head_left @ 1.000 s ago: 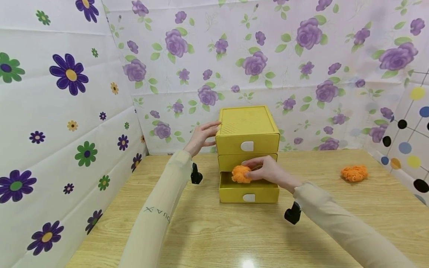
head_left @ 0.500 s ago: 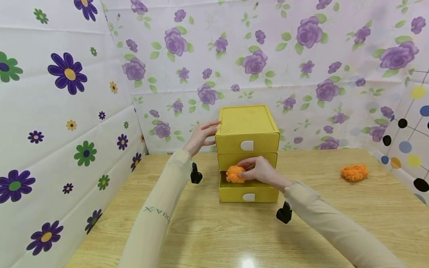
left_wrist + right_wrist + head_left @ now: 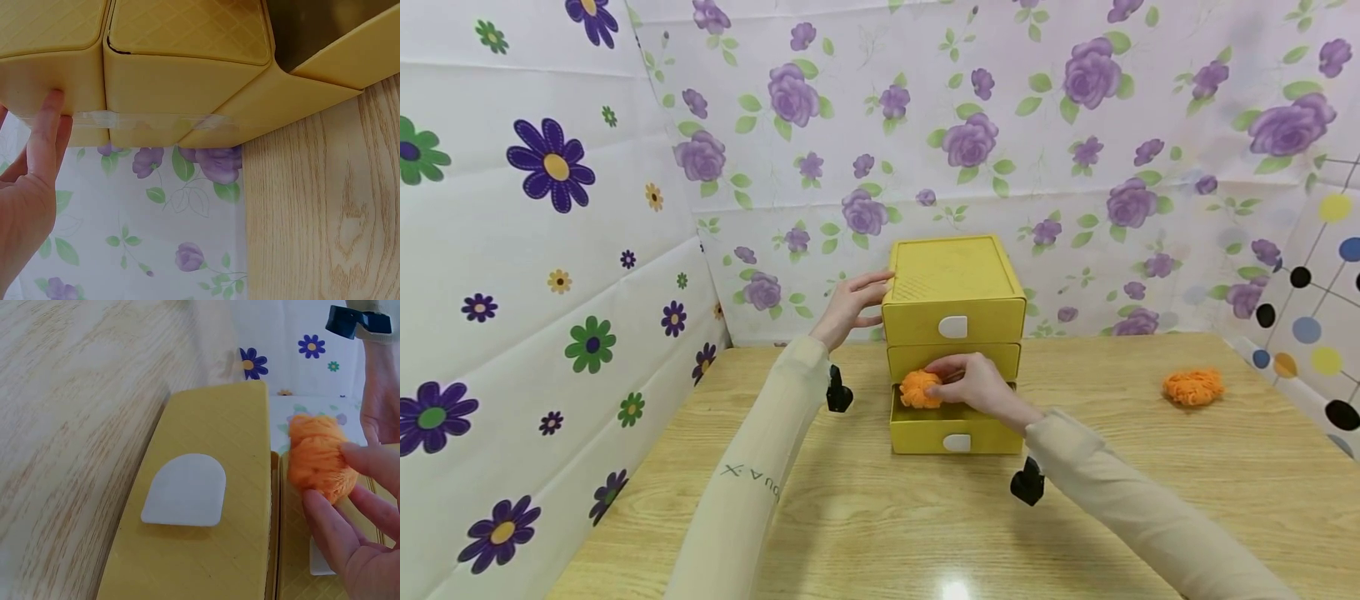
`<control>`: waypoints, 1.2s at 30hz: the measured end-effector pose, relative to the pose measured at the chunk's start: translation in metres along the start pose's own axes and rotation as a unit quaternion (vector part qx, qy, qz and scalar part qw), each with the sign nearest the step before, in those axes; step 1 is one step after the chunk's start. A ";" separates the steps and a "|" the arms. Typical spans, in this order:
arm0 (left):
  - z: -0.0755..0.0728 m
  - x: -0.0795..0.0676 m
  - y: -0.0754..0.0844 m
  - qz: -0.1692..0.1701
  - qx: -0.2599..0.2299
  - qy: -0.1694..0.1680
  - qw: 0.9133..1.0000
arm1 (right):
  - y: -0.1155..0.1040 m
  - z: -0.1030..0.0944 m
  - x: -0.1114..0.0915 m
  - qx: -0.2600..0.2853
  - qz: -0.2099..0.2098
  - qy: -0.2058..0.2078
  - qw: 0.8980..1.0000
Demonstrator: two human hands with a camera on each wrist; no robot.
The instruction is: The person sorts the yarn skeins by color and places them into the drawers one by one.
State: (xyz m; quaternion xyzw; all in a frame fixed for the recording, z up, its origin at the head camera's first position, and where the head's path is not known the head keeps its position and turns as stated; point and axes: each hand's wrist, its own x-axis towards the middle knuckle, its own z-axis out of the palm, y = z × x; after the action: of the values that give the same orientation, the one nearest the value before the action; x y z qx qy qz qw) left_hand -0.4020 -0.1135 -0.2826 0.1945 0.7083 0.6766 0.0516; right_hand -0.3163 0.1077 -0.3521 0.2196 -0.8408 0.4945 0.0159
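A yellow three-drawer box point(image 3: 955, 267) stands on the table with its bottom drawer point(image 3: 925, 435) pulled out. My right hand point(image 3: 979, 385) pinches a fluffy orange bundle, perhaps yarn point(image 3: 919, 389), above the left part of that drawer. In the right wrist view the orange bundle point(image 3: 320, 459) sits between thumb and fingers, beside the drawer front with its white handle point(image 3: 185, 490). My left hand point(image 3: 853, 307) rests against the upper left side of the box. Its fingers look fairly straight in the left wrist view, where the left hand point(image 3: 34, 181) touches the yellow side wall.
Another orange bundle point(image 3: 1193, 387) lies on the wooden table point(image 3: 1112, 483) at the right. Flower-patterned sheets point(image 3: 850, 125) hang behind and at the left, and a dotted sheet point(image 3: 1326, 333) at the right. Clear tape point(image 3: 156, 120) runs along the box side.
My right hand has moved left with the orange bundle, from over the middle of the bottom drawer to its left part. The left hand has stayed on the box.
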 end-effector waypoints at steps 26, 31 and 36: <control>0.008 -0.015 0.018 -0.001 0.003 -0.012 1.000 | -0.001 -0.019 -0.017 0.151 0.051 -0.052 0.986; 0.008 -0.016 0.018 -0.001 0.003 -0.010 1.000 | 0.003 -0.033 -0.025 0.166 0.040 -0.078 0.982; 0.008 -0.016 0.018 -0.002 0.003 -0.008 1.000 | 0.005 -0.048 -0.035 0.176 0.043 -0.090 0.979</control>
State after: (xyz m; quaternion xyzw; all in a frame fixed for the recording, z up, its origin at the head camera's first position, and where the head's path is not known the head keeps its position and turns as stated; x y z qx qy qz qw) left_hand -0.3808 -0.1111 -0.2685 0.1990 0.7101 0.6729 0.0581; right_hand -0.2962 0.1619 -0.3406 0.2263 -0.7473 0.6132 -0.1197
